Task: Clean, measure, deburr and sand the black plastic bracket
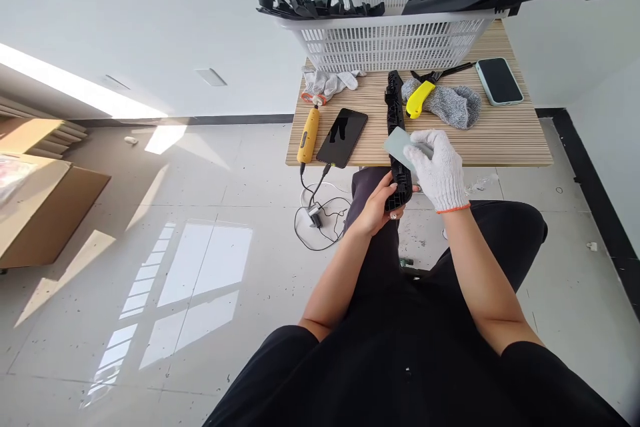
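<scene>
My left hand (pixel 377 205), bare with a ring on a finger, is closed around the near end of a long black plastic part (pixel 395 107). The part points away from me, with its far end over the table. My right hand (pixel 440 167) wears a white knitted glove with an orange cuff. Its fingers pinch a pale grey-green sheet (pixel 399 143), which lies across the middle of the black part. Whether the sheet presses on the part I cannot tell. Just beyond my right hand are a yellow-handled cutter (pixel 419 100) and a grey knitted cloth (pixel 457 105).
On the wooden table (pixel 505 140) lie a yellow rotary tool (pixel 309 135), a black phone (pixel 343 138), a white glove (pixel 330 83) and a pale-cased phone (pixel 499 81). A white basket (pixel 395 43) holds several black parts. Cables (pixel 320 213) lie below; a cardboard box (pixel 55 213) stands left.
</scene>
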`<state>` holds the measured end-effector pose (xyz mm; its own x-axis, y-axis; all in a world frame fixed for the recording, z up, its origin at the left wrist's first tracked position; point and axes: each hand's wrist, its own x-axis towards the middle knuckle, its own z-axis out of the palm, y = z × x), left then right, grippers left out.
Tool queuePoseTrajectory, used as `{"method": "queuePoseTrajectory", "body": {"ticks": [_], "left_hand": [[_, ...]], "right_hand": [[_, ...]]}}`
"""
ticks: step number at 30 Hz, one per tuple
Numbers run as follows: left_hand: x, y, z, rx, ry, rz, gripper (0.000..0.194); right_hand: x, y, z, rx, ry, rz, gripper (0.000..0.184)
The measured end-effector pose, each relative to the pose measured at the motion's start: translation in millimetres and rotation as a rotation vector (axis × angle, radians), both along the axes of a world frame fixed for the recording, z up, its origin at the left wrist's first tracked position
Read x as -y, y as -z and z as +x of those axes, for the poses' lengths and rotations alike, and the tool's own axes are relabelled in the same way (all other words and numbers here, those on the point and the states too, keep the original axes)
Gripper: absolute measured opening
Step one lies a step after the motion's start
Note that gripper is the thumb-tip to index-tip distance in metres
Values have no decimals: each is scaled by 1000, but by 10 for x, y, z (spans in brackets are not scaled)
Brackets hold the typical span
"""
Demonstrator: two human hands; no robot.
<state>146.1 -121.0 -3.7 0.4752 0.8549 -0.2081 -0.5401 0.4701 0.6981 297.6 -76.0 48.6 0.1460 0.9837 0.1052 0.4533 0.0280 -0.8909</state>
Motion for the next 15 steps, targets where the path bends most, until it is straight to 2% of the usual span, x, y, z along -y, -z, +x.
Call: {"method": "queuePoseTrajectory", "body": {"ticks": [3, 6, 8, 11, 15], "left_hand": [[3, 7, -8, 28, 6, 8, 42], [3, 6, -15, 26, 1, 14, 41], [5, 2, -20, 26, 5, 15, 42], [13, -7, -27, 33, 7, 7, 42], [23, -15, -30, 12, 2, -17, 45]], "right_hand": [[-11, -6, -23, 5, -7, -69, 35], [-47, 83, -25, 63, 77, -77, 41], [-61, 139, -27, 0, 107, -73, 46], [-91, 174, -25, -160, 33, -134, 45], [-155, 143, 15, -208, 68, -149, 40]]}}
